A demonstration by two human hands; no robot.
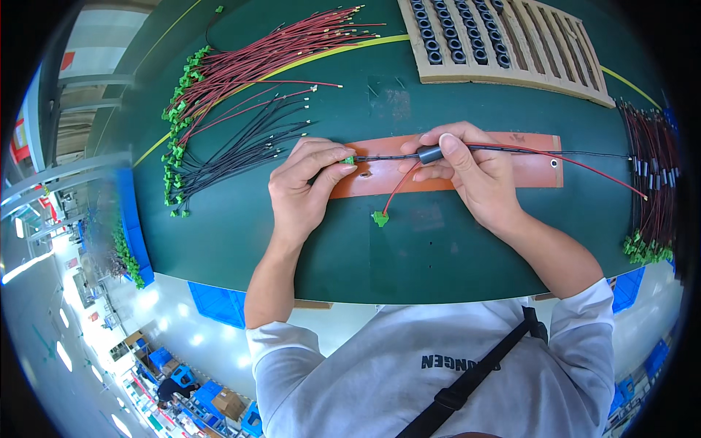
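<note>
Just past the near edge of the green counter [475,270], a loose green connector [380,218] is lying between your forearms, and a red wire [395,191] is curving up from it toward your right grip [478,171]. Your left grip [303,182] is pinching a held green connector [349,160] between thumb and fingertips, with a black wire [387,158] running rightward from it. Your right grip is clasping a black cylindrical sleeve [431,154], and the black wire is meeting its left end. Beyond the sleeve, a red length [642,196] and a black one are stretching to the right. Under both hands an orange-brown strip [537,171] is lying flat.

Farther left, a batch of black wires [241,142] is spreading from its green connectors, and past it a larger batch of red wires [255,62] is fanning out. At the far right, a sleeved wire bundle [653,175] is resting with its connectors toward you. Toward the back, a wooden rack [606,96] is holding rows of black sleeves [434,44]. Well off the counter, at lower left, another person [171,388] is bending near blue crates.
</note>
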